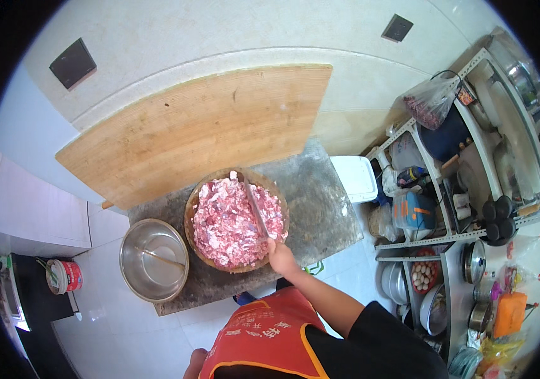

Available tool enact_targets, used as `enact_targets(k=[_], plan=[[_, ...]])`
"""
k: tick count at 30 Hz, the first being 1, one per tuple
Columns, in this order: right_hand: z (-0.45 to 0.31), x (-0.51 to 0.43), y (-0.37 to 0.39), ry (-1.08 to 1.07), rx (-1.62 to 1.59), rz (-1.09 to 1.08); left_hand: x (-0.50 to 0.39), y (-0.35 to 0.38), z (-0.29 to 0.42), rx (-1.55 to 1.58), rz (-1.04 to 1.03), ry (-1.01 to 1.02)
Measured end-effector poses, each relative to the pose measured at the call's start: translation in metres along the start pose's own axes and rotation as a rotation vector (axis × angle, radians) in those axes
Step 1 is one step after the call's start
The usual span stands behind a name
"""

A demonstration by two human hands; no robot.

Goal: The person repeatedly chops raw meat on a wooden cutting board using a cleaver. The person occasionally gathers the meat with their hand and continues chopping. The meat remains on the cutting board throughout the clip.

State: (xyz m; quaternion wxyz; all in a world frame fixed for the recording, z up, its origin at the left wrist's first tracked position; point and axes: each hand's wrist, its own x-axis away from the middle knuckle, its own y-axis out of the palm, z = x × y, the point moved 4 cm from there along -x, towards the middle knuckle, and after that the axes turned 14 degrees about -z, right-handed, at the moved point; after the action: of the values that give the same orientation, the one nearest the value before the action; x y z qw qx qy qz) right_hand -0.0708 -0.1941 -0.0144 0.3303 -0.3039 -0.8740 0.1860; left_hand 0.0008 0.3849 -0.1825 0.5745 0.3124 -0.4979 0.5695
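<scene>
My right hand (pixel 281 258) grips the handle end of a cleaver or large knife (pixel 256 208), its blade seen nearly edge-on. The blade crosses the right part of a heap of chopped pink and white raw meat (pixel 227 222). This meat covers most of a round wooden chopping block (pixel 191 239). My left hand (pixel 197 357) hangs low beside the apron, partly cut off by the lower edge; its fingers are hard to make out. Left of the block stands a steel basin (pixel 130 275) with a thin wooden stick (pixel 161 258) lying across its inside.
The block and basin stand on a worn grey table (pixel 317 203). Behind them a large wooden board (pixel 203 123) leans on the wall. A white lidded container (pixel 355 179) stands past the right edge. Metal shelving (pixel 417 242) with pots and bags fills the right side.
</scene>
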Motion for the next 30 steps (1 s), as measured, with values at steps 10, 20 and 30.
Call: enact_targets(k=[10, 20, 30], plan=[[-0.08, 0.051, -0.051, -0.141, 0.018, -0.013, -0.013, 0.0, -0.004, -0.174, 0.032, 0.13], [-0.009, 0.009, -0.011, -0.039, -0.019, -0.061, 0.03, -0.036, 0.089, 0.0, 0.054, -0.118], [-0.009, 0.0, -0.046, -0.127, -0.062, -0.146, 0.047, -0.034, 0.196, 0.208, 0.056, -0.132]])
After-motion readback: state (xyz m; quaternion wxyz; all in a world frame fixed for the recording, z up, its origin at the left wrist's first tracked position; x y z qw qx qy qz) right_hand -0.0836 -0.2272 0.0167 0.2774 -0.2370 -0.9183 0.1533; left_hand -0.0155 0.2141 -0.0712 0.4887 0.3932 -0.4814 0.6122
